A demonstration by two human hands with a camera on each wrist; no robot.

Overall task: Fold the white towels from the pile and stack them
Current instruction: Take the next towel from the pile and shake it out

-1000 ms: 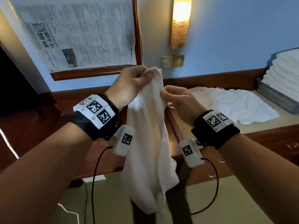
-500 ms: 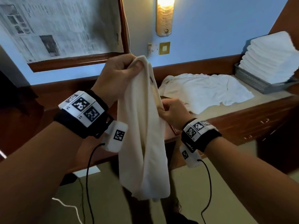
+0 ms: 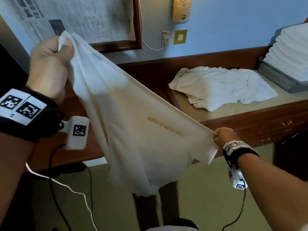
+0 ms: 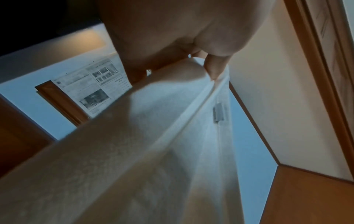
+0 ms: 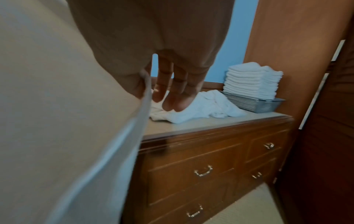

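A white towel (image 3: 133,124) with faint gold lettering hangs stretched in the air between my two hands. My left hand (image 3: 50,64) grips one top corner, raised high at the left. My right hand (image 3: 223,137) pinches the other corner, low at the right, in front of the dresser. In the right wrist view the thumb pinches the towel's hem (image 5: 145,94) while the other fingers (image 5: 172,91) point straight out. A pile of crumpled white towels (image 3: 221,87) lies on the dresser top. Several folded towels are stacked (image 3: 290,52) in a metal tray at the far right.
The wooden dresser (image 3: 250,120) with drawers stands ahead at the right, its top (image 3: 186,107) beige. The metal tray (image 3: 275,79) sits at its right end. A framed newspaper (image 3: 80,19), wall lamp (image 3: 180,9) and switch plate (image 3: 180,37) hang on the blue wall. Cables trail across the floor.
My hands have pulled apart: the left rose to the upper left, the right slid down the hem to the lower right. The towel went from a hanging bunch to a spread sheet.
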